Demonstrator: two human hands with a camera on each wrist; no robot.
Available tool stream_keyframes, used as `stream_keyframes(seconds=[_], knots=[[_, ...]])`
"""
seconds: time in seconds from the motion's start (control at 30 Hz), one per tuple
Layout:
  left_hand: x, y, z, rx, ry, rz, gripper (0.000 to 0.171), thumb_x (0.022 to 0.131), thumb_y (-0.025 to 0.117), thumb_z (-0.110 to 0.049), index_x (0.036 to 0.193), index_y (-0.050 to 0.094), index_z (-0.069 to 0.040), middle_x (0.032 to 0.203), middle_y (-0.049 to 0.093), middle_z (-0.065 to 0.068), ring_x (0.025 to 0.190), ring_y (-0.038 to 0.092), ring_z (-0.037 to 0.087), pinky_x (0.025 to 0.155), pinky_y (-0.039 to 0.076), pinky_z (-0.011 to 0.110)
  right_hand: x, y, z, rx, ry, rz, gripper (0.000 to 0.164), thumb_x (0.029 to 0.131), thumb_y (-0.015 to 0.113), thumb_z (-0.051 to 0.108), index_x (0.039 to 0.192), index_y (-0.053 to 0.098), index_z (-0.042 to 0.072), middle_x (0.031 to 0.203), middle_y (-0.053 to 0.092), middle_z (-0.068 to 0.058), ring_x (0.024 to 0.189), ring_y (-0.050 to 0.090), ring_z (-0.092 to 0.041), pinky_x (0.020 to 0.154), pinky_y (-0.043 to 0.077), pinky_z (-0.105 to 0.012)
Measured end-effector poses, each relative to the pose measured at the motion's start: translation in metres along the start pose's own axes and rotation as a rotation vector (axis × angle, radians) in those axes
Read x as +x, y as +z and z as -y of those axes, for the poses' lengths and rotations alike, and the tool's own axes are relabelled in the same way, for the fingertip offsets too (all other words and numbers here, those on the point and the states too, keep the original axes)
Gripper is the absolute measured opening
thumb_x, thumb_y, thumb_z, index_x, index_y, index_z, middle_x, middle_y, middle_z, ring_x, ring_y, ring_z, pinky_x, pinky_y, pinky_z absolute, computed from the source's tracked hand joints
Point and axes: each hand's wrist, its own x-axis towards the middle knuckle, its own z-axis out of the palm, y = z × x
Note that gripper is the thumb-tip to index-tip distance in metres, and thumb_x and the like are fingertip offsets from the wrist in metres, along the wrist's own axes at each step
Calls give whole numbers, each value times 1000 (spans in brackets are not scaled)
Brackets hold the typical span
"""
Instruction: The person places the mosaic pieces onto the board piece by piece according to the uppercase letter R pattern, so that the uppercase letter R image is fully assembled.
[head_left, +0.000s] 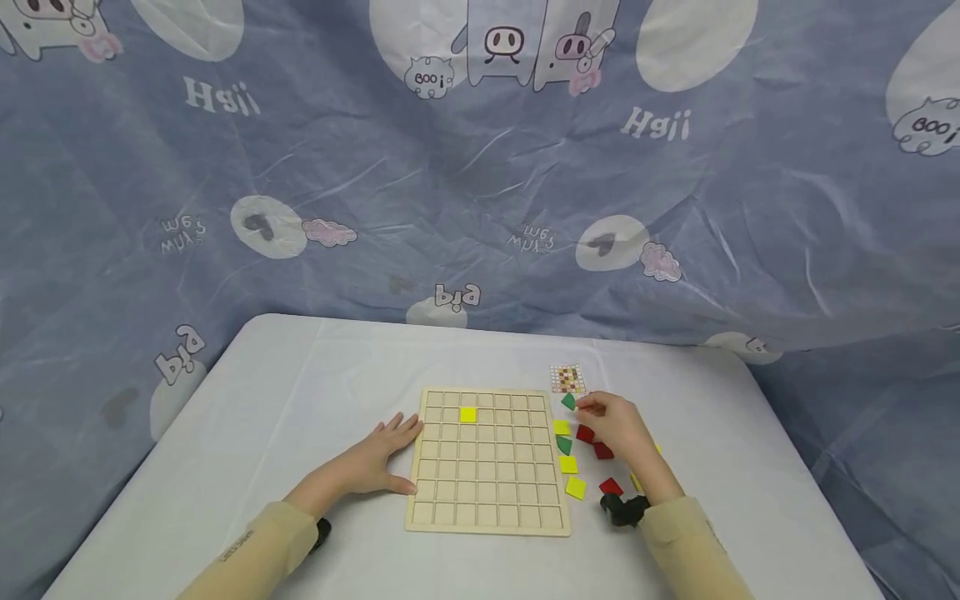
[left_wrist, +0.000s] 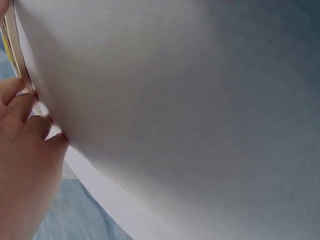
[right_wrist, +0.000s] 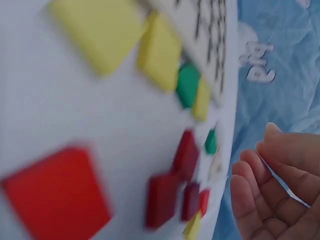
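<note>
A wooden grid board (head_left: 487,528) lies on the table with one yellow square tile (head_left: 468,414) in an upper cell. My left hand (head_left: 375,460) rests at the board's left edge, fingers and thumb spread along the rim. To the right of the board, my right hand (head_left: 617,425) is over the scattered tiles, fingers loosely bent. Its fingertips are close to a green tile (head_left: 568,402) with one curved side. In the right wrist view that green tile (right_wrist: 211,142) lies on the table, and nothing sits between the thumb and fingers of the right hand (right_wrist: 280,185).
Beside the board lie yellow tiles (head_left: 575,487), a second green tile (head_left: 564,446) and several red tiles (head_left: 603,451). A small printed pattern card (head_left: 567,379) is behind them. A patterned blue cloth (head_left: 480,183) hangs behind the white table (head_left: 337,358).
</note>
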Motion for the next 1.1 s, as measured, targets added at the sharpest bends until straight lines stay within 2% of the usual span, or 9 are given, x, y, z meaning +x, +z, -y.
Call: stream_keyframes(seconds=[0.1,0.17,0.37,0.47,0.6,0.83,1.0,1.1], knots=[[0,-1,2,-9,10,-1,104,73,82,-46,155,30,-7,164,21,11,153,9,36,124,11,55,-4,-3,-14,-18,60,8,28,92,69,18,116,69,3,106,69,-14,85,61,-21,76,57,-33],[1,-1,3,-10,18,0,101,76,80,-45,155,30,-7,164,21,11,153,9,36,124,10,55,-6,-2,-21,-27,71,11,29,91,71,17,116,69,3,105,69,-14,84,60,-21,76,57,-33],[1,0,3,-12,22,-10,86,86,73,-39,155,31,-9,164,22,10,153,9,35,124,10,55,-6,6,-29,-68,61,-7,27,87,76,14,111,72,3,99,67,-11,84,57,-20,72,56,-29],[1,0,2,-22,18,-23,82,88,72,-38,154,33,-10,163,24,9,153,11,34,124,11,55,-5,9,-30,-99,54,-10,31,84,79,14,111,72,3,96,64,-10,82,55,-20,67,54,-25],[-1,0,0,-25,22,-36,79,87,72,-36,153,36,-9,162,28,11,152,14,35,123,14,55,-6,11,-30,-132,59,-2,36,81,81,14,113,70,2,95,63,-10,82,55,-20,68,55,-26],[-3,0,1,-9,33,-42,78,89,72,-36,153,36,-9,162,28,11,152,15,36,123,15,56,-6,10,-32,-85,79,0,33,81,82,14,107,67,1,90,63,-9,78,55,-19,65,55,-25],[-3,1,3,-22,54,-45,79,89,71,-36,153,35,-7,161,27,13,152,15,37,123,14,57,-8,7,-28,-19,96,-5,21,86,77,17,101,66,5,90,65,-8,73,55,-18,62,52,-24],[-3,2,5,-30,65,-43,79,89,71,-36,153,34,-6,161,27,14,152,15,38,123,13,57,-7,6,-21,39,72,-25,19,89,74,18,100,66,6,89,66,-7,71,56,-18,61,49,-25]])
